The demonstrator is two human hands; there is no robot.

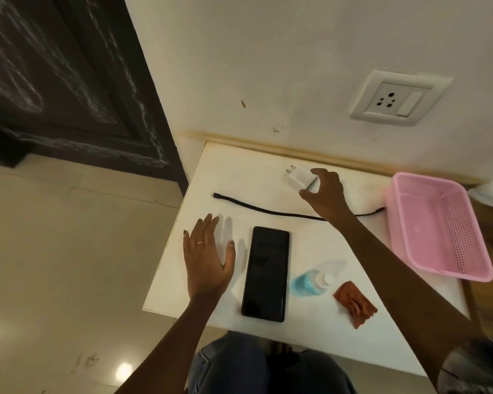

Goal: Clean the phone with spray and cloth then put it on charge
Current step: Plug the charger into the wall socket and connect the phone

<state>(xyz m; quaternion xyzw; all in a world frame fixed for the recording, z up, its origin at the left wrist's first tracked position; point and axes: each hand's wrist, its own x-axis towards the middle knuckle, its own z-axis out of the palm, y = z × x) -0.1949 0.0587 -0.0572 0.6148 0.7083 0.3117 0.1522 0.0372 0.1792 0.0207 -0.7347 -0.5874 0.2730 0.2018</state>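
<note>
Right grip (322, 191): fingers and thumb curled partly around the white charger adapter (296, 177), which lies on its side at the far part of the white worktop (325, 336) with its two pins pointing left and away. Whether the fingers already press the adapter or only hover at its near end cannot be told. Left grip (208, 263) is spread, fingers straight, low over the worktop's left edge just beside the phone (266, 270), holding nothing.

The phone lies flat, dark face up, near the front of the worktop. Just to its right sits the spray bottle (313, 281) with blue liquid, and beyond that the rust-coloured cloth (355, 302), crumpled. The black cable (268, 209) runs across the worktop between phone and adapter, its free plug end at the left, the other end near the pink basket (439, 226). The wall socket (393, 99) is above and to the right.

To take the adapter well, I judge the fingers should close on its two broad sides, away from the pins (so it can go straight into the socket). The phone appears untouched by spray or cloth, so cleaning likely comes first.

The right arm reaches long across the worktop, passing over the cable, wrist bent down. The left forearm comes in from below, palm down.
</note>
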